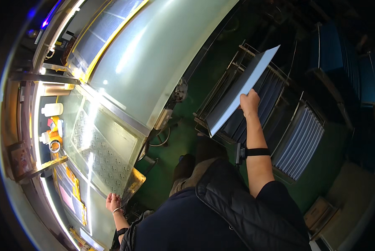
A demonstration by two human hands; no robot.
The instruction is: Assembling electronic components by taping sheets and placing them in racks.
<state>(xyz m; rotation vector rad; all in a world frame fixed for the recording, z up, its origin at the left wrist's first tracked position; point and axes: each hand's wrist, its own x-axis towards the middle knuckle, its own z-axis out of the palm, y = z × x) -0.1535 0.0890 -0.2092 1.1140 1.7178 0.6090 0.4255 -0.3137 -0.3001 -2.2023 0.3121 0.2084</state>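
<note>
My right hand [249, 103] grips the long edge of a thin flat panel [237, 98], pale blue along its lit side. The panel is tilted above a metal rack [275, 81] holding more dark panels. Off to the left, my left hand [113, 201] hovers by the near corner of a lit glass-topped table [129, 142], its fingers curled in and nothing visible in them. A patterned screen or sheet [99, 150] lies on that tabletop. Whether my left hand touches the table edge, I cannot tell.
A second rack of upright panels [302, 140] stands to the right. White bottles [52, 109] and orange tape rolls [54, 145] line the table's far side. A yellow-edged frame [108, 31] rests at the upper left. Cardboard boxes [319, 213] sit at the lower right.
</note>
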